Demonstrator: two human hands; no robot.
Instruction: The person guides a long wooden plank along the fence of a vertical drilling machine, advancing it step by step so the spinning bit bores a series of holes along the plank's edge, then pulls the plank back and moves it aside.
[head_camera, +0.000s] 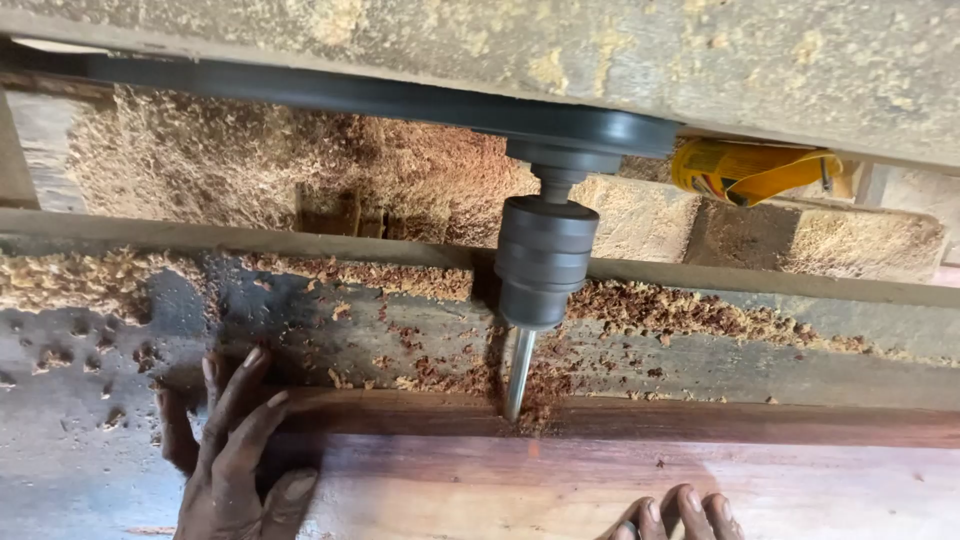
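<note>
The reddish plank (620, 470), low in the frame, lies under our spread left hand (235, 450) and our right fingertips (680, 510), its edge meeting the drill bit (518, 372).

The desk (90, 420) is a worn grey slab, pitted and dusty. A reddish wooden plank (620, 470) lies flat along its near side — sawdust (680, 310) is heaped in a ragged band behind it, with loose chips (440, 378) scattered between, thickest against the plank's far edge.
</note>
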